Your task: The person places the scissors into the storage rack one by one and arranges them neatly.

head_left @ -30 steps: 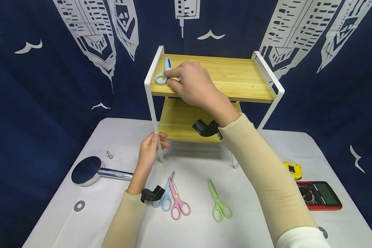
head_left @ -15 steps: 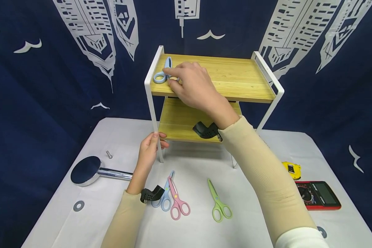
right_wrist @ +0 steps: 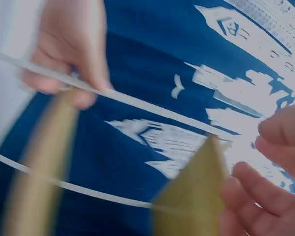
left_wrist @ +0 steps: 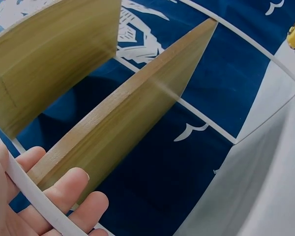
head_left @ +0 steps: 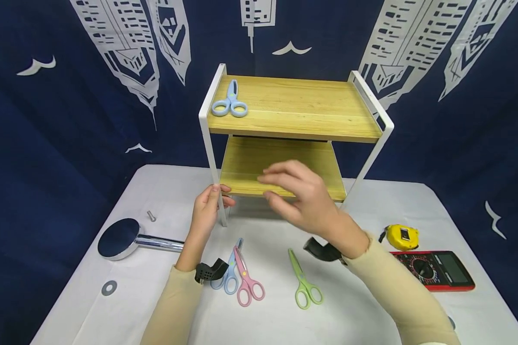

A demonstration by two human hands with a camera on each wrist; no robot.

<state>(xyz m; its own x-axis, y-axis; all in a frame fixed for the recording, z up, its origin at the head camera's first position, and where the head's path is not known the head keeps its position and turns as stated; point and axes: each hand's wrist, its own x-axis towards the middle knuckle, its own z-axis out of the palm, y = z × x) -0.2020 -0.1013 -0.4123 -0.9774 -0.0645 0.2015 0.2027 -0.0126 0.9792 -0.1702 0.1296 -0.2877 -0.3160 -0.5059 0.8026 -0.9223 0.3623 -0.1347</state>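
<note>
light: bright, even | shadows: faint | head: sharp, edges bowed | right wrist: motion-blurred

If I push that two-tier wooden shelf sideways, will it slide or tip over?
The shelf looks tall on thin white legs, so a high push probably tips it. The left hand grips its front leg, likely steadying it. On the cloth it may slide.

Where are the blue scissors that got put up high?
In the head view, the blue scissors lie on the rack's top shelf, at its left end beside the white frame post, with neither hand touching them.

Dark blue curtain [head_left: 47, 143] with white skyscraper and bird prints behind a white-clothed table [head_left: 371, 306].
</note>
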